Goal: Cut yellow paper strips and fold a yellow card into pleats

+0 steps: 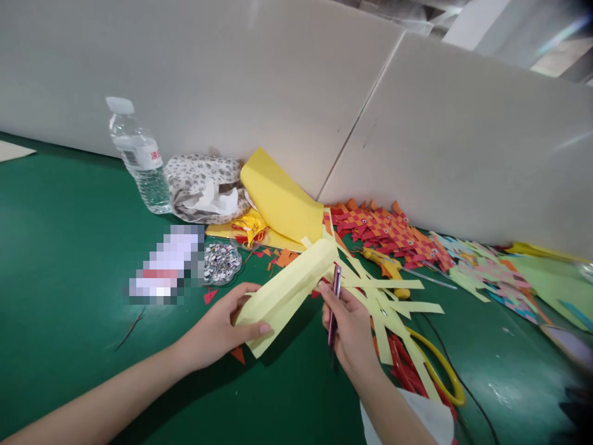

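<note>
Pale yellow, the folded paper (290,293) lies slantwise between our hands, above the green table (78,247), its long axis running from our left hand at the near end up to the far right. Our left hand (222,330) is clamped on that near end, thumb on top. Our right hand (352,327) is closed around a slim pinkish pen (333,309), held almost upright, with its fingertips at the paper's right-hand edge — whether they touch it, we cannot tell. So the right hand is nearer the far end, the left nearer the close one. Just beyond the right hand, pale strips (419,306) fan out, with a yellow glue gun (384,261) behind them and red-orange woven pieces (384,228) along the wall (231,74). Behind the paper a yellow sheet (285,201) leans up; to its left sit a patterned pouch (199,168) and a bottle (143,154) — with a tub of googly eyes (222,262) nearer us.
</note>
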Tool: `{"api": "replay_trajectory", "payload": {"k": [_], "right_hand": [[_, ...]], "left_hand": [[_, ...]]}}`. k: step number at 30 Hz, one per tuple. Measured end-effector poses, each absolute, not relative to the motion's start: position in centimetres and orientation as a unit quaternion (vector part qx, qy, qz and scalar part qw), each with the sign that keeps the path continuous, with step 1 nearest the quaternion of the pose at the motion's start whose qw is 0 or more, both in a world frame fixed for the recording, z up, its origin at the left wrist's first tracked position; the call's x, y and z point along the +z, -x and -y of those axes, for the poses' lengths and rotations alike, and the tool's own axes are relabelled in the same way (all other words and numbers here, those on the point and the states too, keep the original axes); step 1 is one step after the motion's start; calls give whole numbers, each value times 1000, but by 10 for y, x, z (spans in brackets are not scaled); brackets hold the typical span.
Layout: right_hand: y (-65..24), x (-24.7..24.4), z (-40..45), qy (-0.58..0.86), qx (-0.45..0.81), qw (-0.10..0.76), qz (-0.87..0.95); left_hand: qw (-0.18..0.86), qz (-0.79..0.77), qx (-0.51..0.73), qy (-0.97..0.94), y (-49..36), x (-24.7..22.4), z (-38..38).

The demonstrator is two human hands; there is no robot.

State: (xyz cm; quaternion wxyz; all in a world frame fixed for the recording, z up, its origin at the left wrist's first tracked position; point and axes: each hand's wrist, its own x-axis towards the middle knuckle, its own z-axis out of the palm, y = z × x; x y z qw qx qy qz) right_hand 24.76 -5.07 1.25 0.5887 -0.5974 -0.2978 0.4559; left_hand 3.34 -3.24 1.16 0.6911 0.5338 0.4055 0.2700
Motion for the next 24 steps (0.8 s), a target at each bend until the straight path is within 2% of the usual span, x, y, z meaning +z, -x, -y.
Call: {"api": "replay_trajectory", "payload": {"k": [9,17,19,24], "right_hand": [[-248,18,52,586,445,616,282],[-248,14,57,519,474,629,334],[-247,13,57,523,463,631,338],[-246,13,55,536,421,651,334]], "left_hand": [[629,-452,269,-572,-23,18,20],[336,-442,233,-799,-13,11,15],[325,-442,234,-803,-12,8,14],[377,-457,290,-751,-12,10,13]]}}
